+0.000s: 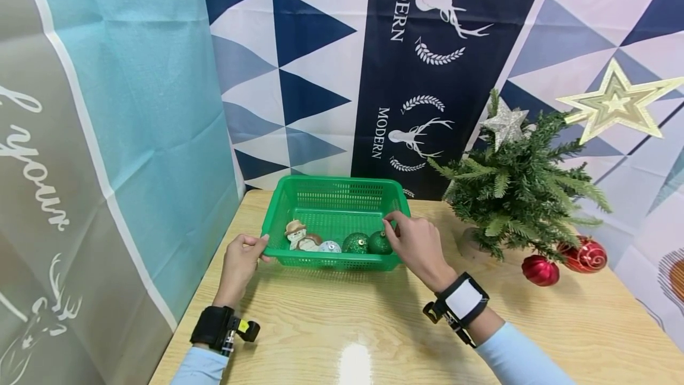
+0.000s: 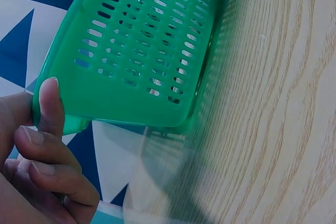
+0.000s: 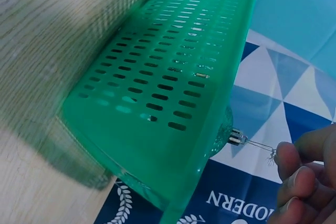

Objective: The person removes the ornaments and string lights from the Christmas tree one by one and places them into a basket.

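Observation:
A green plastic basket (image 1: pixel 336 261) stands on the table. At its near left corner my left hand (image 1: pixel 240 263) grips the rim between thumb and fingers, also plain in the left wrist view. Inside lie a snowman ornament (image 1: pixel 296 235), a white ball (image 1: pixel 329 246) and two green glitter balls, the left one (image 1: pixel 355 243) beside the right one (image 1: pixel 378 243). Over the near right side, my right hand (image 1: pixel 419 248) pinches the thin hanging loop (image 3: pixel 260 145) of the right green ball. In the right wrist view the basket wall hides most of that ball.
To the right stands a small artificial Christmas tree (image 1: pixel 523 183) with a silver star (image 1: pixel 504 123), a gold star (image 1: pixel 617 101) and red baubles (image 1: pixel 541 270) on it. Printed cloth (image 1: pixel 315 76) hangs behind the wooden table (image 1: pixel 299 325).

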{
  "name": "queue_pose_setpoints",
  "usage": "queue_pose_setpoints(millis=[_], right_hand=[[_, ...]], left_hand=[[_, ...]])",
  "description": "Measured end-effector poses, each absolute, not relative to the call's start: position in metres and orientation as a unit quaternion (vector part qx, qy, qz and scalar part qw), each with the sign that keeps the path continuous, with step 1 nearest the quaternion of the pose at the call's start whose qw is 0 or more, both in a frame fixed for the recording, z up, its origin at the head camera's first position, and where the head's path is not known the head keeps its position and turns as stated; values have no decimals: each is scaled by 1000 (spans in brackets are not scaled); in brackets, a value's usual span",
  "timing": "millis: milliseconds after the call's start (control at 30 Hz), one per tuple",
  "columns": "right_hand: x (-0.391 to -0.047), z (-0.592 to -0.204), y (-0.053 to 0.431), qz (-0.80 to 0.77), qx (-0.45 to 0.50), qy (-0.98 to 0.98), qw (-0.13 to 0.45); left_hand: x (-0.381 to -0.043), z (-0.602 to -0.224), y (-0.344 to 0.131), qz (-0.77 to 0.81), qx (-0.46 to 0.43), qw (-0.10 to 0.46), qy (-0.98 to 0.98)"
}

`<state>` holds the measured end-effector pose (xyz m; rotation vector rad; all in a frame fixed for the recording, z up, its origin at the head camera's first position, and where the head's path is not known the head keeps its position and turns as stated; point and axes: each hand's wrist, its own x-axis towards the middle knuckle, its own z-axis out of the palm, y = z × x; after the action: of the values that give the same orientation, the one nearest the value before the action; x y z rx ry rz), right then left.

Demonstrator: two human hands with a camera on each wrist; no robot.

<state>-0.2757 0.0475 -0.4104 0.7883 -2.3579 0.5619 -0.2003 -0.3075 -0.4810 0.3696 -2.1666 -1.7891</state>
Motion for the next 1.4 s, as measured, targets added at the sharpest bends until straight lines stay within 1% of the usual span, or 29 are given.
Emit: queue_pose_setpoints(millis=[933,1067,1267,1400], right_hand=[[-275,-423,56,199,285,-897,275],[-275,-428,57,193,281,-900,273],[-274,-436,54,185,287,-905,255],[-273,-438,57,183,272,-911,250]], left_hand=[[-209,-474,-304,-614,132,147,-764],[-207,-475,-304,-611,130,150,-767],[-198,-480,-307,-615,158,148,-758],[-199,-479,-307,-614,146,148,-761]])
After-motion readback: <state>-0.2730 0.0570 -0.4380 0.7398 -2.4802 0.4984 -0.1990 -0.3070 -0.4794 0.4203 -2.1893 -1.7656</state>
